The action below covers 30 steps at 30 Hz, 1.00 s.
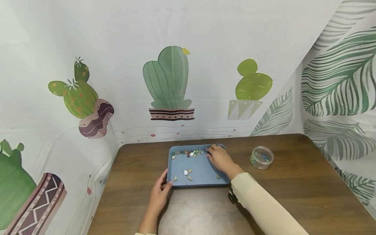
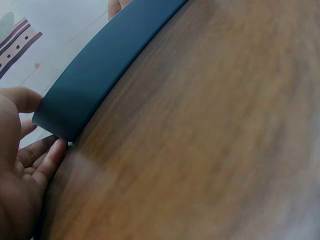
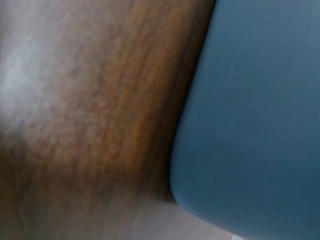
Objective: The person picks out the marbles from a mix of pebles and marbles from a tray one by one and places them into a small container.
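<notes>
A blue rectangular tray (image 1: 202, 169) lies on the table with small stones in it. Along its back edge runs a row of mixed coloured pebbles (image 1: 188, 153); a white pebble (image 1: 185, 172) and several tan ones lie nearer the front. My left hand (image 1: 159, 193) grips the tray's front left corner, thumb and fingers on either side of it in the left wrist view. My right hand (image 1: 219, 158) reaches into the back right part of the tray, fingers bent down at the row's right end beside dark pebbles. Its fingertips are partly hidden, so I cannot tell whether they pinch one.
To the right of the tray stands a round clear tub (image 1: 261, 158) with some green and blue pieces inside. The brown wooden table (image 1: 293, 182) meets a white cloth backdrop (image 1: 211, 98) printed with cacti behind it. In the right wrist view the tray's outer wall (image 3: 250, 125) fills the right side.
</notes>
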Motion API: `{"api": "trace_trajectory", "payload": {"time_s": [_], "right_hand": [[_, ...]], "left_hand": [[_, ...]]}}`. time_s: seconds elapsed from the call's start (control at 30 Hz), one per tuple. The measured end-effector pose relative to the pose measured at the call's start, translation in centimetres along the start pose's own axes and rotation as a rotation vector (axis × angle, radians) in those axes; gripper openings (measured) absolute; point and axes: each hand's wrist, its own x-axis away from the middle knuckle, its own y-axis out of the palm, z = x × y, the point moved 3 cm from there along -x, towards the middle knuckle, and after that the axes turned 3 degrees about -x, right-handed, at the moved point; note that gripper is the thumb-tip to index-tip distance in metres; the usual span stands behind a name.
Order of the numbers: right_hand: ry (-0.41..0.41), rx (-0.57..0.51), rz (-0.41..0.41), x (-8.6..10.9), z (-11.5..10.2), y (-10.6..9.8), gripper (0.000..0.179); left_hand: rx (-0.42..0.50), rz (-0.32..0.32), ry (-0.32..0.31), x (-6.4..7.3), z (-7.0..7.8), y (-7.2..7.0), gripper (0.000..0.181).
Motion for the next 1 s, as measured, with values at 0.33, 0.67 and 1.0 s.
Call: {"api": "trace_trajectory", "payload": {"time_s": [0.33,0.67,1.0], "right_hand": [[-0.04,0.025,0.1,-0.24,-0.22,-0.15,0.02],[-0.015,0.007,0.093,-0.33,-0.14,0.09,0.021],[0.013,0.004,0.058,-0.55,-0.25,0.53,0.017]], "left_hand": [[0.001,-0.002,-0.007,0.18,0.19,-0.11,0.056],[0.009,-0.005,-0.007,0.08,-0.08,0.03,0.055],[0.015,-0.005,-0.006,0.01,-0.05,0.02,0.056]]}}
